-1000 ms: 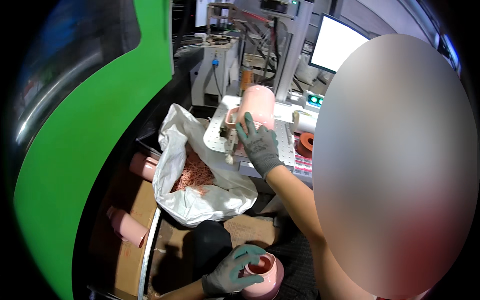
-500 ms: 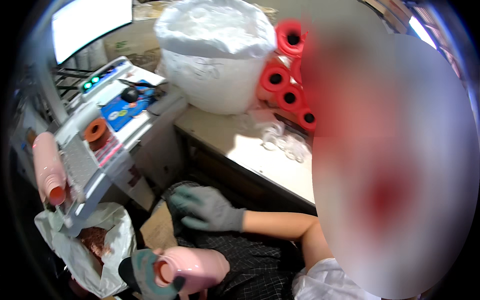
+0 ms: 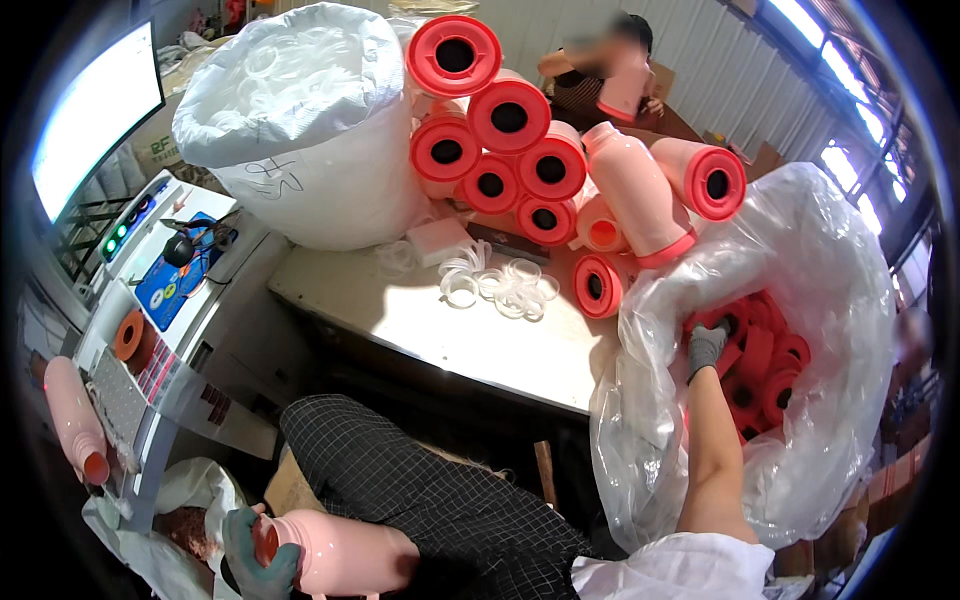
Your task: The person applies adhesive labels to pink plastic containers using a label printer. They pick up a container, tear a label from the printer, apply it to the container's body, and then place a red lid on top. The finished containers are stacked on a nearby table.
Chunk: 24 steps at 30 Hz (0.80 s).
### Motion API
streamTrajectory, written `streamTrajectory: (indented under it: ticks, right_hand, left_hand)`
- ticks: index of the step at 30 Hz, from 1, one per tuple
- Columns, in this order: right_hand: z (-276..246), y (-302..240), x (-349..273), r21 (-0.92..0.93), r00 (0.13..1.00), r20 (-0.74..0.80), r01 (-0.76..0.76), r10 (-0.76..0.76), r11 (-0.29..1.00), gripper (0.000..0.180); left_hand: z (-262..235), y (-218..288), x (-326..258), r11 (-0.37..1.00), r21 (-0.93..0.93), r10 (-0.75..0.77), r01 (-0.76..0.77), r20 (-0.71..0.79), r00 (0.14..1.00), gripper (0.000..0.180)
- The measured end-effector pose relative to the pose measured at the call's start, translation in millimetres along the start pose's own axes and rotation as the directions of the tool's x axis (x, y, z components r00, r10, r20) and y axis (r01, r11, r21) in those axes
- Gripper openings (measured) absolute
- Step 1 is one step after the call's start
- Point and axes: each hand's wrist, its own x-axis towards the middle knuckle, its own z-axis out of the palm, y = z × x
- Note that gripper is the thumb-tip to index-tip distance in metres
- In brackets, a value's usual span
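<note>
My left hand (image 3: 258,560), in a grey-green glove, is closed round the neck end of a glossy pink plastic bottle (image 3: 345,552). The bottle lies sideways over my lap, its open mouth toward the left. My right arm reaches far right into a big clear plastic bag (image 3: 830,230). Inside it, my gloved right hand (image 3: 707,345) touches a heap of red ring-shaped plastic parts (image 3: 785,385). Its fingertips are partly hidden among these parts, so their grip does not show.
Pink bottles with red bases (image 3: 508,117) are stacked on the white table (image 3: 400,320), near loose clear rings (image 3: 525,290). A white sack of rings (image 3: 320,190) stands behind. At left are a machine (image 3: 225,290), a bright screen (image 3: 95,115) and another pink bottle (image 3: 72,415). Another person (image 3: 610,70) works beyond.
My right hand has gone from above my lap into the clear bag at right. The view has swung right. My left hand still holds the pink bottle.
</note>
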Motion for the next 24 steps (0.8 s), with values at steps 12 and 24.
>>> streamTrajectory:
  ticks: [12,24]
  right_hand:
    - [-36,-59,-37,0.208,0.959,0.237,-0.206,0.155,0.956,0.066]
    - [-126,-262,-287,0.853,0.516,0.419,-0.507,-0.747,0.128,0.047]
  left_hand:
    - [9,20,0,0.999,0.029,0.029,-0.028,-0.067,0.997,0.064]
    - [-20,12,-26,0.991,0.13,0.01,0.021,-0.237,0.971,0.051]
